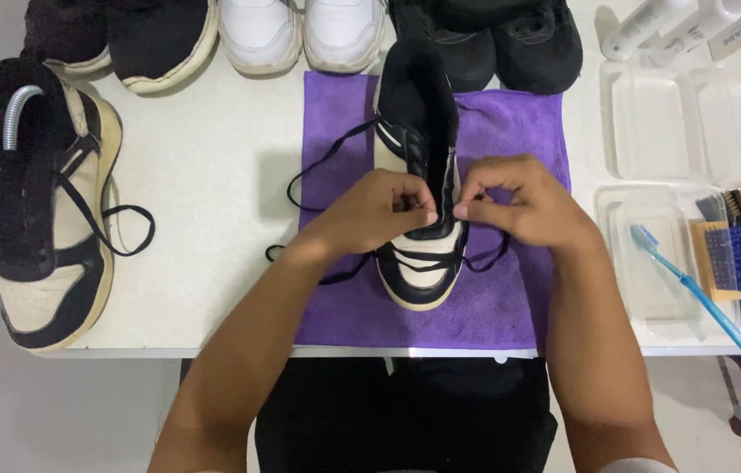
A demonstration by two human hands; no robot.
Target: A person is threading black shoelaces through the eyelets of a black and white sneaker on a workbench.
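Both hands are down on the black-and-cream sneaker (pixel 419 175), which sits toe toward the person in the middle of the purple cloth (pixel 511 298). The left hand (pixel 379 210) has its fingertips pinched together on the black lace (pixel 318 162) at the eyelets, and the right hand (pixel 524 206) is pinched shut on the lace's other run just across the tongue, the two hands nearly touching. Lace loops trail off the cloth's left edge. It looks like the lacing is being worked through the lower eyelets. The next move, I'd judge, calls for a steady pull on one lace end while the other side is held taut. Left of the cloth lies the matching sneaker (pixel 38 210) with a shoe tree in it. Right of the cloth, a blue toothbrush (pixel 695 293) and brushes (pixel 730 250) rest in a clear tray (pixel 616 201).
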